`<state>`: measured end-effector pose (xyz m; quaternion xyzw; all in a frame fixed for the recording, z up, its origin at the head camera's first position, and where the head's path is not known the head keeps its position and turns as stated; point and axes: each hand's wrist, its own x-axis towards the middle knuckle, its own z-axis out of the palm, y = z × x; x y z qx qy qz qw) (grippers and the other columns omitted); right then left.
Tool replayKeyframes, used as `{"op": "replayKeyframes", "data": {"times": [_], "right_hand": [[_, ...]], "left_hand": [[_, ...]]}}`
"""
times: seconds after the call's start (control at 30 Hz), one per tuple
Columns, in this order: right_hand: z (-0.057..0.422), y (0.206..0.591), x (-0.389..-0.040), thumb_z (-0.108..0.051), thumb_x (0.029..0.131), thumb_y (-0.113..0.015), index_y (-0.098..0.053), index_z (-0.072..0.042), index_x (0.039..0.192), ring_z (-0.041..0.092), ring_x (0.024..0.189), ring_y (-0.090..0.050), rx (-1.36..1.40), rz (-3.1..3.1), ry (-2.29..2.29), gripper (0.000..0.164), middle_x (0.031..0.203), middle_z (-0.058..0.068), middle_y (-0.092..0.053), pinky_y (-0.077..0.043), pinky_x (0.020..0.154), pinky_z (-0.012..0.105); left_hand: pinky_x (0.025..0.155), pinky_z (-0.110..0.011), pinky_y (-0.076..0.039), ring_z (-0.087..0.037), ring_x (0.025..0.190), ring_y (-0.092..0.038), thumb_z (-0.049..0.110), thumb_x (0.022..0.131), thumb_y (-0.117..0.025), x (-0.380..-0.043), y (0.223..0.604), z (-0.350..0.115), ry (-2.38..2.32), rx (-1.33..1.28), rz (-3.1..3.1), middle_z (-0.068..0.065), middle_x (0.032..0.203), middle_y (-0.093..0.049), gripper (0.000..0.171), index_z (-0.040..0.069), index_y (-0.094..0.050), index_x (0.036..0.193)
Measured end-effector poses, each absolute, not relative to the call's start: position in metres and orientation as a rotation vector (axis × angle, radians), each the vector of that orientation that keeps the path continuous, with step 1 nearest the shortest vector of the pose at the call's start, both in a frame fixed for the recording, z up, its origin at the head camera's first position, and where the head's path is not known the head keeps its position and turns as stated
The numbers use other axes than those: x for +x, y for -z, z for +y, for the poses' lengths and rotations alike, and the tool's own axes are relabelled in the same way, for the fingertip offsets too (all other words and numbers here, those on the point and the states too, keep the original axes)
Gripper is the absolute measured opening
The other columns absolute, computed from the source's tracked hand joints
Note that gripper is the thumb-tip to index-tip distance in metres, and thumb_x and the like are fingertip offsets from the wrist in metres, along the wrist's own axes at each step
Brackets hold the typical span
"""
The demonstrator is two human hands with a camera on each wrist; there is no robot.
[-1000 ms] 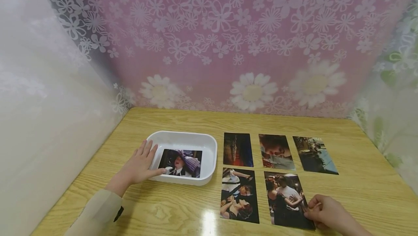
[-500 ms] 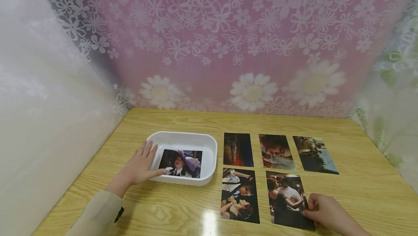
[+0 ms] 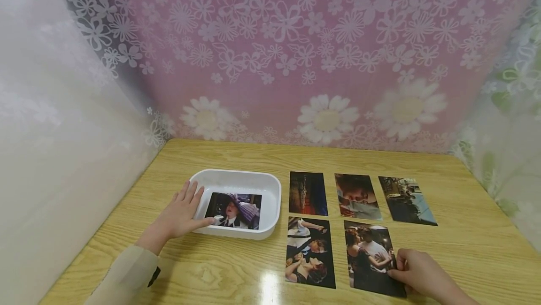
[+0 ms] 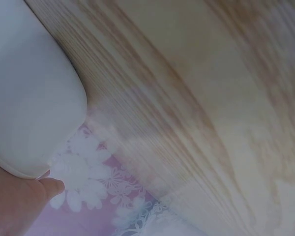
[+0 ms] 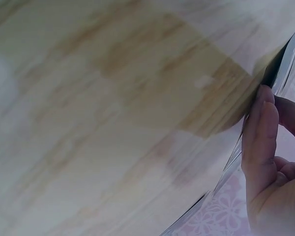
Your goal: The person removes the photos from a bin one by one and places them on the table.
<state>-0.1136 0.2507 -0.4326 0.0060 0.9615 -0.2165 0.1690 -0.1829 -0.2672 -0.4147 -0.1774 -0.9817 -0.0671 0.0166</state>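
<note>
In the head view a white plastic tray [image 3: 270,232] stands left of centre, holding a photo [image 3: 236,211] of a figure in a wide purple hat. My left hand [image 3: 179,213] rests on its near left corner, fingers spread along the rim and thumb over the front edge. At lower right, my right hand [image 3: 416,272] pinches the right edge of a photo of a dancing couple [image 3: 372,258]. That photo lies on the table, and the right wrist view shows the fingers [image 5: 260,137] at its thin dark edge.
Left of the pinched photo lies another couple photo [image 3: 310,253]. Behind them a row holds a dark ship photo [image 3: 307,193], a close-up face photo [image 3: 358,196] and a deck scene photo [image 3: 407,200]. The wood-grain table [image 3: 220,272] ends at a pink floral backdrop [image 3: 270,84].
The pinched photo has turned slightly and its top has slid a little right, with my right hand shifting slightly left. My left hand and the tray stay put.
</note>
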Motion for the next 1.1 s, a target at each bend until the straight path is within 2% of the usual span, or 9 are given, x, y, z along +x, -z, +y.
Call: {"op": "replayKeyframes", "data": {"times": [0.4,0.7,0.8,0.93,1.0,1.1], "right_hand": [[0.253,0.435,-0.118,-0.028,0.073,-0.071,-0.048,-0.011,0.063,0.012,0.047,-0.04,-0.021,2.762,0.494,0.031,0.051,-0.001,-0.042,-0.03,0.046,0.024],[0.239,0.404,-0.125,-0.032,0.076,-0.067,-0.05,-0.012,0.069,0.013,0.047,-0.036,-0.177,2.889,0.526,0.027,0.054,-0.001,-0.042,-0.028,0.044,0.027],[0.231,0.391,-0.132,-0.033,0.076,-0.067,-0.056,-0.008,0.08,0.015,0.054,-0.045,-0.288,2.902,0.552,0.027,0.064,0.0,-0.05,-0.036,0.048,0.03],[0.216,0.382,-0.141,-0.037,0.075,-0.068,-0.058,-0.001,0.103,0.027,0.081,-0.058,-0.419,2.921,0.588,0.047,0.094,0.01,-0.06,-0.047,0.063,0.04],[0.207,0.381,-0.146,-0.039,0.076,-0.066,-0.055,0.002,0.112,0.034,0.094,-0.055,-0.491,2.928,0.611,0.056,0.107,0.016,-0.057,-0.046,0.071,0.045],[0.195,0.381,-0.153,-0.04,0.079,-0.063,-0.05,0.002,0.119,0.037,0.102,-0.05,-0.584,2.929,0.665,0.06,0.115,0.019,-0.052,-0.044,0.077,0.048]], "left_hand": [[0.097,-0.058,-0.013,-0.04,0.129,0.001,0.065,0.078,-0.045,-0.183,0.414,-0.268,0.208,-0.559,-3.056,-0.027,0.142,-0.01,0.096,-0.006,-0.021,0.137],[0.098,-0.057,-0.013,-0.039,0.13,0.001,0.066,0.078,-0.044,-0.183,0.413,-0.267,0.209,-0.549,-3.061,-0.025,0.143,-0.01,0.097,-0.006,-0.02,0.138],[0.098,-0.057,-0.014,-0.039,0.13,0.001,0.065,0.078,-0.045,-0.184,0.414,-0.267,0.204,-0.545,-3.058,-0.025,0.143,-0.01,0.096,-0.005,-0.02,0.138],[0.098,-0.057,-0.014,-0.039,0.13,0.002,0.065,0.078,-0.045,-0.184,0.415,-0.267,0.199,-0.551,-3.058,-0.025,0.143,-0.009,0.096,-0.005,-0.02,0.138],[0.098,-0.057,-0.014,-0.04,0.13,0.001,0.065,0.078,-0.045,-0.184,0.415,-0.267,0.2,-0.555,-3.058,-0.025,0.143,-0.009,0.096,-0.005,-0.021,0.138],[0.098,-0.057,-0.014,-0.04,0.13,0.0,0.066,0.078,-0.044,-0.184,0.414,-0.266,0.198,-0.555,-3.061,-0.026,0.143,-0.009,0.097,-0.006,-0.021,0.138]]}}
